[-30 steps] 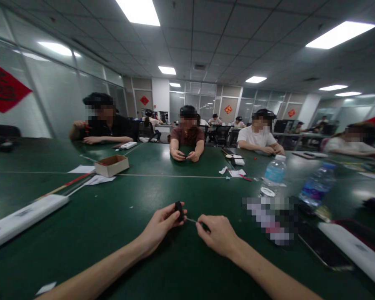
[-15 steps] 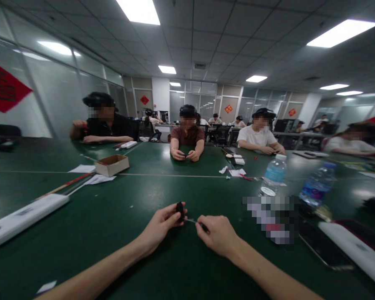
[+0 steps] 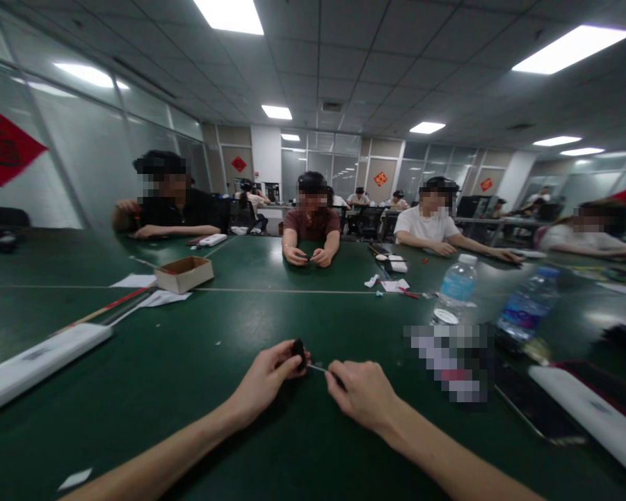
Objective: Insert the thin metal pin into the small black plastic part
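The dark green tabletop (image 3: pixel 250 313) spreads across the lower view. Beyond it, a co-worker in a white shirt (image 3: pixel 422 228) has changed posture: one arm, drawn in half a second ago, now stretches along the surface toward the right of the view. That seems to have no bearing on the work in the near hands. A long white device (image 3: pixel 44 365) lies at left, with an open box (image 3: pixel 188 282) farther back and a clear bottle (image 3: pixel 455 282) at right.

The left hand (image 3: pixel 261 383) has its fingers closed around a small black piece (image 3: pixel 298 352), held above the near middle of the tabletop. The piece leans slightly more than before, a minor adjustment, I judge. The right hand (image 3: pixel 364 393) grips a thin tool (image 3: pixel 317 367), its slim shaft spanning the gap; whether its tip touches the piece, I cannot tell.
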`<state>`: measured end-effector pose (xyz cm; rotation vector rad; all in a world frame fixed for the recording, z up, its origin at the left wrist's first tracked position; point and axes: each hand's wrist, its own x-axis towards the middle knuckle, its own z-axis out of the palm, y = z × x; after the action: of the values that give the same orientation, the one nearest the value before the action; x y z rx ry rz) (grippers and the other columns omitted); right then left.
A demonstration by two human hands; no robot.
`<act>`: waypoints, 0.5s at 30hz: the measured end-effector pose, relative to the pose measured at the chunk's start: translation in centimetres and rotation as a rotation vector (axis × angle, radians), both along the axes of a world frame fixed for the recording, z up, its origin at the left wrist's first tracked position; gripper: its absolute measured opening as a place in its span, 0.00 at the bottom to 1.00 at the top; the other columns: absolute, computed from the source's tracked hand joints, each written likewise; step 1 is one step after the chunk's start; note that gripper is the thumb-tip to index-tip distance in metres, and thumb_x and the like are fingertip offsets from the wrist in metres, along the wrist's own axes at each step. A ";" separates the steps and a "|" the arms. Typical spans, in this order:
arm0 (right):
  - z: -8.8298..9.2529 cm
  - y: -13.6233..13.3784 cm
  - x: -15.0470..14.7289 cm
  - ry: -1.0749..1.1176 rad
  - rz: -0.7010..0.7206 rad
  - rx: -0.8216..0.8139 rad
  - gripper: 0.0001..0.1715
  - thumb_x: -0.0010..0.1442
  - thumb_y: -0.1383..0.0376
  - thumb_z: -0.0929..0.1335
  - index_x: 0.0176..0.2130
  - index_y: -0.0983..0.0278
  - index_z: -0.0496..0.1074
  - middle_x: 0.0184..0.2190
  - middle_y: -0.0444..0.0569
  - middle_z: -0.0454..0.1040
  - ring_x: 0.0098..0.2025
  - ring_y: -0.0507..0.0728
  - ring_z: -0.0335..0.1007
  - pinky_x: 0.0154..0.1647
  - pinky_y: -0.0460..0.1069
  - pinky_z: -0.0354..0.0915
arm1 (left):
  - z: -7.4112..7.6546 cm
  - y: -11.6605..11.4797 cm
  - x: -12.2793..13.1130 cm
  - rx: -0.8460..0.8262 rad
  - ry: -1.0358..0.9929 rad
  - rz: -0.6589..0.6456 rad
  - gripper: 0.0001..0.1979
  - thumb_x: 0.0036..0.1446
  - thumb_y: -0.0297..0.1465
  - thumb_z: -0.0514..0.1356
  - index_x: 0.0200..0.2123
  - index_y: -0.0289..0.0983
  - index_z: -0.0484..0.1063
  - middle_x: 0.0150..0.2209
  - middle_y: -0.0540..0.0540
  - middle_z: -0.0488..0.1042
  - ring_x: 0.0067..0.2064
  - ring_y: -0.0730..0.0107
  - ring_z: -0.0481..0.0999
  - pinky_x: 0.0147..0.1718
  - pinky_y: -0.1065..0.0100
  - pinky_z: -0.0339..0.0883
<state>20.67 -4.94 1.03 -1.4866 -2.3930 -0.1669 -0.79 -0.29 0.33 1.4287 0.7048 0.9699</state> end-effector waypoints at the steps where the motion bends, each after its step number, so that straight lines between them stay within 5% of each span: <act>1: 0.0 0.0 0.0 0.011 0.004 -0.001 0.16 0.66 0.59 0.56 0.36 0.61 0.68 0.27 0.45 0.72 0.26 0.52 0.67 0.27 0.45 0.53 | 0.0 -0.1 0.0 -0.014 -0.011 0.008 0.15 0.58 0.35 0.58 0.46 0.33 0.70 0.45 0.39 0.73 0.47 0.58 0.73 0.48 0.58 0.66; 8: -0.4 0.6 -0.7 0.171 0.013 0.001 0.14 0.67 0.61 0.56 0.38 0.62 0.67 0.28 0.45 0.73 0.28 0.51 0.69 0.30 0.44 0.55 | 0.7 -1.7 1.2 0.020 0.069 -0.218 0.14 0.57 0.34 0.58 0.45 0.33 0.71 0.39 0.40 0.75 0.41 0.59 0.74 0.42 0.58 0.68; 15: -0.1 0.5 -0.8 0.318 -0.022 0.005 0.14 0.68 0.61 0.55 0.38 0.62 0.66 0.27 0.44 0.71 0.27 0.51 0.68 0.30 0.44 0.56 | 0.3 -1.3 1.1 -0.067 -0.049 -0.136 0.14 0.58 0.33 0.57 0.46 0.33 0.70 0.43 0.39 0.73 0.44 0.58 0.73 0.47 0.56 0.65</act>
<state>19.86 -4.39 0.91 -1.4181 -2.1216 0.0553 0.30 -1.63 0.67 1.3709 0.5912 0.8651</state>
